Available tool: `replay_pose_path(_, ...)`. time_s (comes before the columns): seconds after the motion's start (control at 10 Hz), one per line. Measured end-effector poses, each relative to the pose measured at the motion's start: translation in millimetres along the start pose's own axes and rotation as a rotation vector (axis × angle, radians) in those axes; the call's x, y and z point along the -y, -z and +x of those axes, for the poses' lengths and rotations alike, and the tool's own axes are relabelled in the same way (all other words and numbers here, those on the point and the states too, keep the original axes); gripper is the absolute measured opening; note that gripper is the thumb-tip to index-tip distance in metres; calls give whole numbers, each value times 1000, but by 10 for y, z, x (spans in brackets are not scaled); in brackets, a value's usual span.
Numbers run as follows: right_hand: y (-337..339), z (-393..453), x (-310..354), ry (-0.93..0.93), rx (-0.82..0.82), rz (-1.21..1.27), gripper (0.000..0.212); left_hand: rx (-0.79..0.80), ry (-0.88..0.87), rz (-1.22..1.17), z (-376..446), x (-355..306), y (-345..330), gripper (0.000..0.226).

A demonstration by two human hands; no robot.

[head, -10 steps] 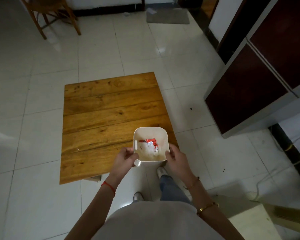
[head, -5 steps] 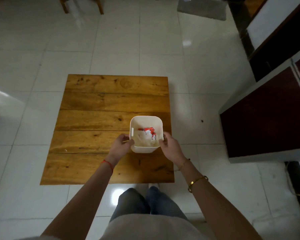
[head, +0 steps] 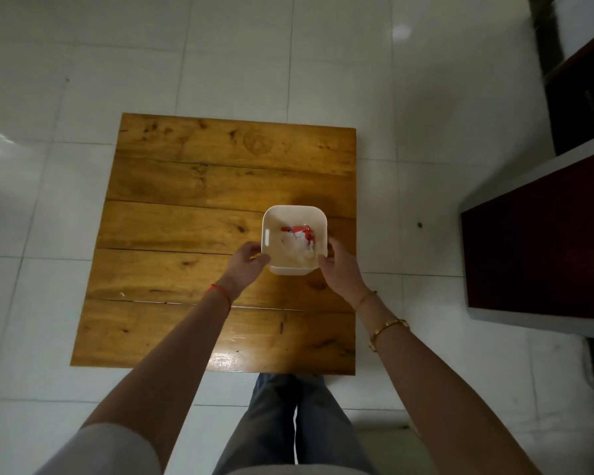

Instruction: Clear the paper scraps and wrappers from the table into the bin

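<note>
Both arms extended forward over the table (head: 172,207). Left hand (head: 246,265) grips the bin (head: 271,260) at its 9 o'clock wall, right hand (head: 336,267) at 3 o'clock. 1 bin, upright, opening upward, over the table's right half. Inside: red-and-white scraps (head: 299,236), count unclear.

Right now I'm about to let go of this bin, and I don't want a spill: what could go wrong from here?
1. The bin sits near the table's right edge; a nudge from the right hand could push it off.
2. The scraps lie loose inside, so a tip would scatter them.
3. A small white speck on the table may be a missed scrap.
</note>
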State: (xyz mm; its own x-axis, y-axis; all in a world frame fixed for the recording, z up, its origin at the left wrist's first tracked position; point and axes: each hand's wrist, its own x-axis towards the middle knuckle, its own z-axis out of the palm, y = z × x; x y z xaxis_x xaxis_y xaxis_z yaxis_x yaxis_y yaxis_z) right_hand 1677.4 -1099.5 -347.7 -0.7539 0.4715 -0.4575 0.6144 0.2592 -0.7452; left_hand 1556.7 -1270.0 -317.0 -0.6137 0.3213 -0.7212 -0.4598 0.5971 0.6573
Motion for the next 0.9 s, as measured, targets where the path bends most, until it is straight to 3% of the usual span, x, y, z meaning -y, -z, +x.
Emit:
replay_pose_path(0.5, -163, -12, -162, -100, 49, -8, 45, 26, 34, 19, 154, 209, -40, 37)
replay_pose_path(0.7, -134, -81, -210, -136, 85, -86, 58, 32, -3, 78, 119, 285, -86, 41)
replay_pose_path(0.9, 21, -244, -141, -78, -31, -132, 57, -118, -55, 213, -15, 325, -87, 50)
